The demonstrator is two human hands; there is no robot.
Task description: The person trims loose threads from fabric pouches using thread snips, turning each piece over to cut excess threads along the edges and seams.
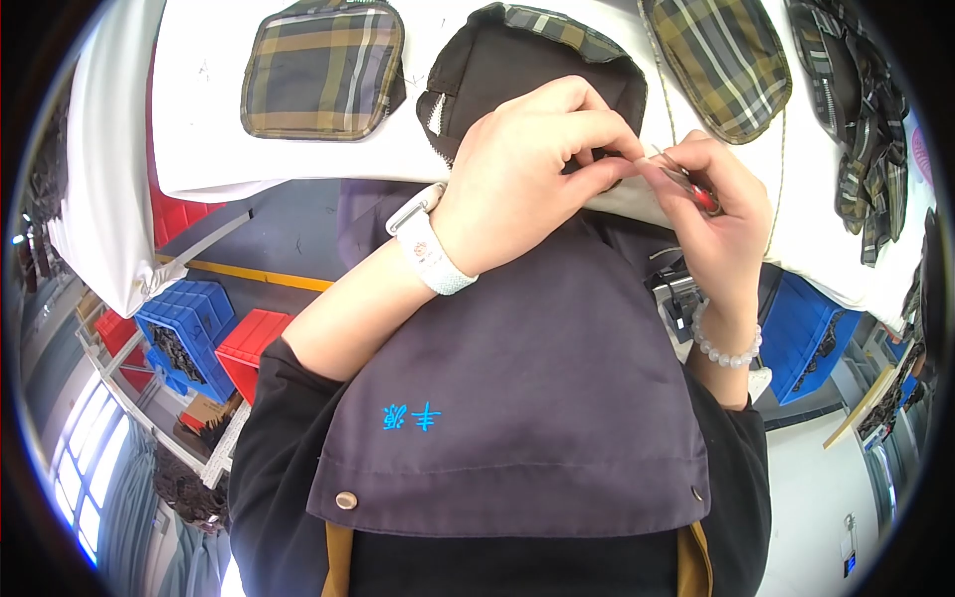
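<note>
we see a plaid pouch [323, 72] at upper left, a dark pouch [532, 75] at top centre, our left hand [532, 179] before it, fingertips pressed together on what we cannot tell; right of centre, our right hand [728, 204] pinches a red-and-metal tool [705, 201].

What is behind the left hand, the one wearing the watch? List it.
A dark fabric piece with plaid trim and a white zipper shows past the left hand, as does the purple-grey apron below. The part of that piece directly behind the hand is covered.
</note>
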